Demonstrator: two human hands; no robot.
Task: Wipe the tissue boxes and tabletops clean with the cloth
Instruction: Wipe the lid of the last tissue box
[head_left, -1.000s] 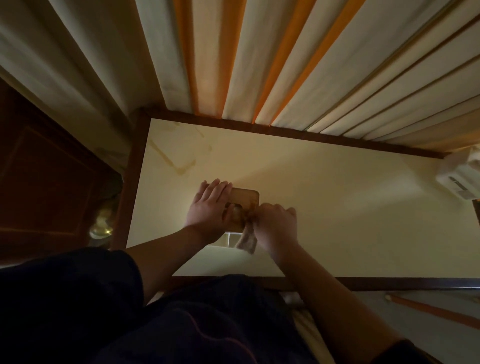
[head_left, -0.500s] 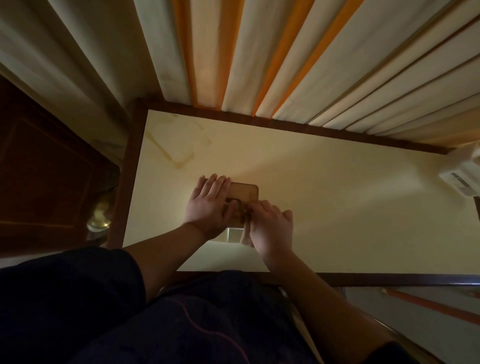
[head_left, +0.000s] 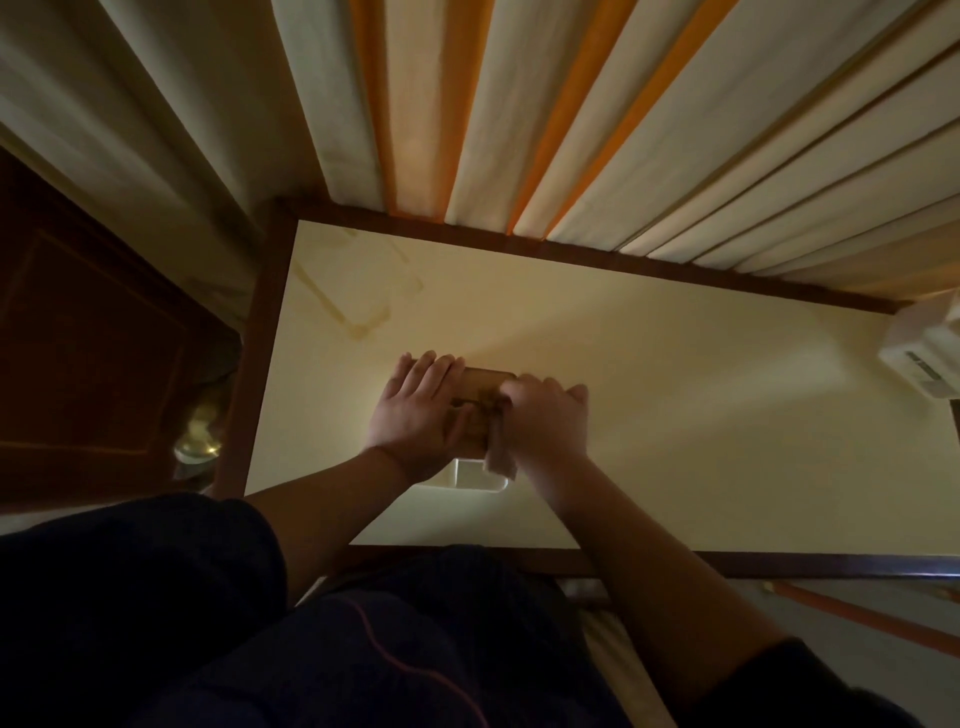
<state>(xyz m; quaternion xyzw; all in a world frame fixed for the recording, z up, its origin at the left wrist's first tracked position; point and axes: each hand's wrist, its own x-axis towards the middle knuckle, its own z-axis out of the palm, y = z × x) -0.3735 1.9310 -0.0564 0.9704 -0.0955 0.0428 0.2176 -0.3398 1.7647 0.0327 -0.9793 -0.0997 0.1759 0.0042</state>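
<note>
Between the two hands, on the cream tabletop, stands the tissue box, with a brown lid and a pale lower body that shows just below the wrists. On its left side the left hand lies flat against the box, the fingers straight and close together, pointing away from the person, and the thumb reaches over the lid. On its right side the right hand presses the cloth on the lid; the fingers are bent over the cloth, and one loose end of it hangs down beside the right wrist, against the side of the box. The two hands almost touch each other above the lid. Beyond the fingertips of the left hand, a brownish stain marks the far left corner of the tabletop. Far to the right of the right hand, a white object sits at the edge of the table. Past both hands, striped curtains hang behind the table.
</note>
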